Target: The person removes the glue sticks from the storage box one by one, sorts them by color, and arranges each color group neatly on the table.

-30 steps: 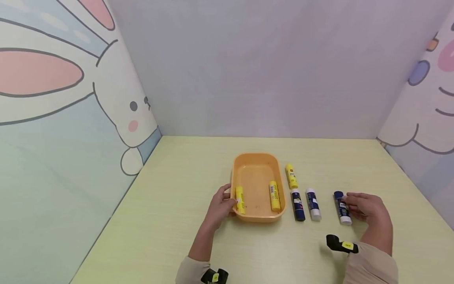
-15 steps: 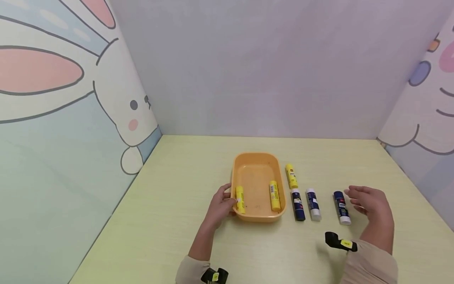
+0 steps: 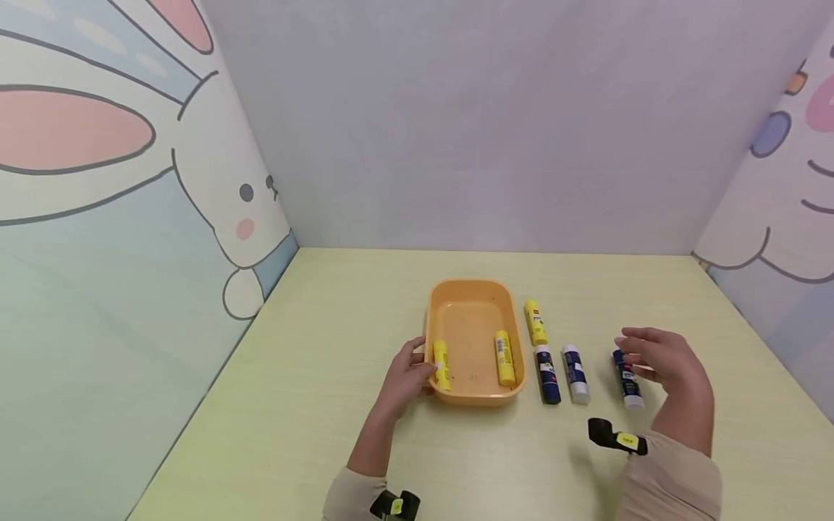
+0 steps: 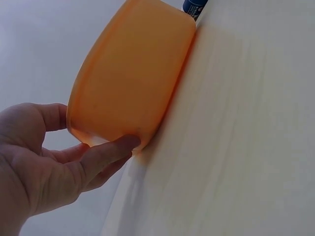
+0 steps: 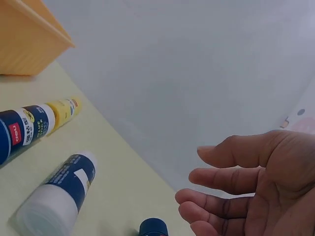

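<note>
My left hand (image 3: 402, 380) grips the near left side of an orange plastic tray (image 3: 474, 311). In the left wrist view, thumb and fingers (image 4: 115, 149) pinch its wall. Inside lie two yellow glue sticks, one along the left wall (image 3: 441, 365) and another by the right wall (image 3: 504, 358). My right hand (image 3: 667, 362) hovers, fingers loosely extended and holding nothing, over a navy glue stick (image 3: 630, 387) with a white end; the hand partly covers its top end. The right wrist view shows that stick's navy cap (image 5: 153, 227) below the fingers.
Right of the tray, a yellow glue stick (image 3: 536, 322) lies end to end with a navy one (image 3: 548, 375). Beside them is a navy-and-white glue stick (image 3: 576, 375). Walls with cartoon rabbit pictures (image 3: 244, 202) bound the pale table (image 3: 326, 347).
My right hand has come off the rightmost navy glue stick, lifted, then shifted left above it. The left hand and the tray have stayed in place.
</note>
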Demonstrator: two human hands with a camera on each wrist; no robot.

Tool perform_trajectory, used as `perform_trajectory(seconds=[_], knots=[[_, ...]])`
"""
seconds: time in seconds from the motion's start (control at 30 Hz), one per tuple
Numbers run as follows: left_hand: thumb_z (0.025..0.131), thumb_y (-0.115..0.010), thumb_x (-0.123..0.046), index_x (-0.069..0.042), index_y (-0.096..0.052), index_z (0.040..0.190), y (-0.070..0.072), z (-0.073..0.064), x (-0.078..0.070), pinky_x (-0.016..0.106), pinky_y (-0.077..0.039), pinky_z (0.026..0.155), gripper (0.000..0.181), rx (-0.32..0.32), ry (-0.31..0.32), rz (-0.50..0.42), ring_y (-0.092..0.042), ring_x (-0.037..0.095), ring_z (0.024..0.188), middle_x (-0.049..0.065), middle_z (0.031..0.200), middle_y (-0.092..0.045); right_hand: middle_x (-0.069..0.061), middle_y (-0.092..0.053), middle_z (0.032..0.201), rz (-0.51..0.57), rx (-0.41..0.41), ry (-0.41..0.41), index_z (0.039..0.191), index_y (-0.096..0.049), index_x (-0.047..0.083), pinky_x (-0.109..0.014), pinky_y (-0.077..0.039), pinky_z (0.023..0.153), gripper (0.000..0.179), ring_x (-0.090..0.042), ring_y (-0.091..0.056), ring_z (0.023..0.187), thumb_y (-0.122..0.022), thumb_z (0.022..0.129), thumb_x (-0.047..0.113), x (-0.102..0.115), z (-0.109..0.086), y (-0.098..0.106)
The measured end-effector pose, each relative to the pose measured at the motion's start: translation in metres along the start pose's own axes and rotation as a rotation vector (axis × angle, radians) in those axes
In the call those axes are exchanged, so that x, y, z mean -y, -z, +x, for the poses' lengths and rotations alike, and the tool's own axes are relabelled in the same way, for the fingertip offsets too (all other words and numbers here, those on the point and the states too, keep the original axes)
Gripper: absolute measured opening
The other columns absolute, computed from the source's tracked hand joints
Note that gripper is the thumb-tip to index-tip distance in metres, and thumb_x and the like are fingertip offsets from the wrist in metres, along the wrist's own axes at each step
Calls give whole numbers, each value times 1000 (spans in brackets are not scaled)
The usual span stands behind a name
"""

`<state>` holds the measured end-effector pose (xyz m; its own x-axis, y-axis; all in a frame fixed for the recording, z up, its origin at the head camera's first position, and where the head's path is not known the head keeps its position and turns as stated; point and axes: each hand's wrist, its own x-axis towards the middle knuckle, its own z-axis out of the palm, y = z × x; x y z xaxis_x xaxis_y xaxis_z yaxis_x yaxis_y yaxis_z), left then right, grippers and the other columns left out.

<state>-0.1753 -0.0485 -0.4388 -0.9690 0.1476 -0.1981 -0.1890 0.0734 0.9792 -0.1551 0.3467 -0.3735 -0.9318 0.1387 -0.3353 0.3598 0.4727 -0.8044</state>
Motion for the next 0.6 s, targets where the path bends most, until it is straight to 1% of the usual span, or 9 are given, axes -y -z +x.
perform_trajectory(seconds=[0.07, 0.1, 0.2, 0.3, 0.37, 0.5, 0.6], knots=[[87, -56, -5, -5, -35, 141, 0, -5, -8, 43, -54, 67, 58, 5, 0, 2, -60, 31, 93, 22, 117, -52, -26, -46, 128, 6, 17, 25, 141, -24, -10, -30, -50, 77, 71, -23, -55, 97, -53, 95, 35, 4, 0, -2], [87, -56, -5, -5, -35, 141, 0, -5, -8, 44, -54, 67, 58, 7, 2, 0, -60, 32, 94, 22, 117, -51, -25, -47, 128, 10, 26, 39, 141, -25, -10, -29, -50, 77, 71, -19, -55, 95, -53, 94, 35, 6, 1, -2], [87, -56, -5, -4, -34, 141, 0, -4, -6, 46, -53, 68, 58, 7, 9, 3, -60, 33, 95, 23, 118, -51, -21, -50, 125, 26, 52, 65, 141, -26, -9, -30, -50, 77, 70, -13, -57, 92, -55, 94, 34, 11, 1, -5], [86, -59, -7, -7, -36, 141, 0, 3, 7, 42, -54, 64, 59, 4, 13, 1, -60, 28, 93, 19, 117, -53, -18, -51, 124, 37, 70, 77, 141, -27, -8, -30, -50, 77, 68, -11, -57, 92, -56, 94, 33, 17, 1, -8], [86, -59, -8, -8, -37, 140, 0, 3, 6, 40, -54, 64, 59, 2, 18, 6, -61, 27, 92, 18, 116, -53, -16, -51, 123, 40, 83, 82, 141, -27, -8, -29, -50, 77, 68, -12, -57, 92, -56, 94, 31, 21, 2, -11], [85, -59, -8, -8, -37, 140, 0, 3, 5, 39, -54, 63, 60, 2, 15, 4, -61, 27, 91, 18, 116, -53, -20, -48, 126, 38, 108, 93, 141, -27, -8, -30, -50, 78, 67, -15, -58, 94, -57, 93, 30, 28, 6, -19], [85, -59, -7, -8, -37, 140, 0, 4, 5, 40, -54, 63, 59, 3, 8, 0, -61, 27, 91, 19, 116, -53, -23, -46, 128, 47, 137, 99, 141, -26, -8, -33, -50, 81, 67, -21, -58, 98, -57, 93, 29, 35, 9, -26]])
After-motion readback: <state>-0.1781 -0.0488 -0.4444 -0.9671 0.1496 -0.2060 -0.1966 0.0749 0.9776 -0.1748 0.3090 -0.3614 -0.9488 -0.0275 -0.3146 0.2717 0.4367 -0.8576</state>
